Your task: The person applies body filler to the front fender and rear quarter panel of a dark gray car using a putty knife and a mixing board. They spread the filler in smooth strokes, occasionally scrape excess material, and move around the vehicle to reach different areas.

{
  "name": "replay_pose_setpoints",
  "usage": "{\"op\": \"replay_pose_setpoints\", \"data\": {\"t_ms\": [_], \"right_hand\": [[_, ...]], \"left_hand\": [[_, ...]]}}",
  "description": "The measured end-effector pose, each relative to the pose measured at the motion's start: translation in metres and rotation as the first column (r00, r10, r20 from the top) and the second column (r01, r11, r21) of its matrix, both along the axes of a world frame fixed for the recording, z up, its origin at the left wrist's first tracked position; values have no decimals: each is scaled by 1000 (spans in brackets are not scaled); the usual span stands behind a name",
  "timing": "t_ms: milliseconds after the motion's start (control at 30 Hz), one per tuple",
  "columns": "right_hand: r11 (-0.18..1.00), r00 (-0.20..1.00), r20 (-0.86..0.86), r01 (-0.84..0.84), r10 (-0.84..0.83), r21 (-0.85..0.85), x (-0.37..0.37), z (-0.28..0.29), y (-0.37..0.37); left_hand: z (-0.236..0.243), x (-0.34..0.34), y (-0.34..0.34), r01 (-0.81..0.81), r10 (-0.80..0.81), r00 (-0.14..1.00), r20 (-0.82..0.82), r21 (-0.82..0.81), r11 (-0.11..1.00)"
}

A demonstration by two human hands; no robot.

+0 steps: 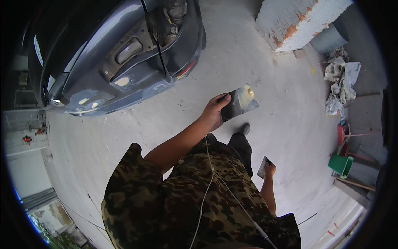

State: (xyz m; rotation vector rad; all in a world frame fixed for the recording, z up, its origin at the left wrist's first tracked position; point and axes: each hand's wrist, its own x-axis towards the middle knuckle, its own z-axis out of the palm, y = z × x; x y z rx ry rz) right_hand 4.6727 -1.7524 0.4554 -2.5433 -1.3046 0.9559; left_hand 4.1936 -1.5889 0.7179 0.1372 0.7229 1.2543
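Out in front of my body, my left hand (213,111) grips a flat dark board (236,108), thumb on top. Cream-coloured putty (250,93) is smeared over the board's far end. Lower on the right, by my side, my right hand (270,169) is closed around a flat grey putty spreader (262,167). A dark grey car (137,89) stands ahead to the left, apart from both hands. Cream filler patches (122,81) and dull sanded areas mark its body panel. A lamp recess (172,25) on it lies bare, with wiring showing.
A chipped white pillar (298,25) rises at the far right, beside a grey bin (329,38). Crumpled paper and plastic (342,83) lie along the right side. Nearer are a red dustpan (341,133) and a green bucket (340,165). A thin white cable (203,195) hangs over my camouflage shirt.
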Motion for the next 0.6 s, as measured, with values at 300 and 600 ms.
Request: {"op": "replay_pose_setpoints", "data": {"t_ms": [300,600], "right_hand": [[907,902,95,-420,420,-23,99,10,251],[846,852,14,-521,523,115,40,20,399]], "left_hand": [[26,95,57,-321,318,947,-52,-75,944],[29,132,139,-349,349,932,-95,22,937]]}}
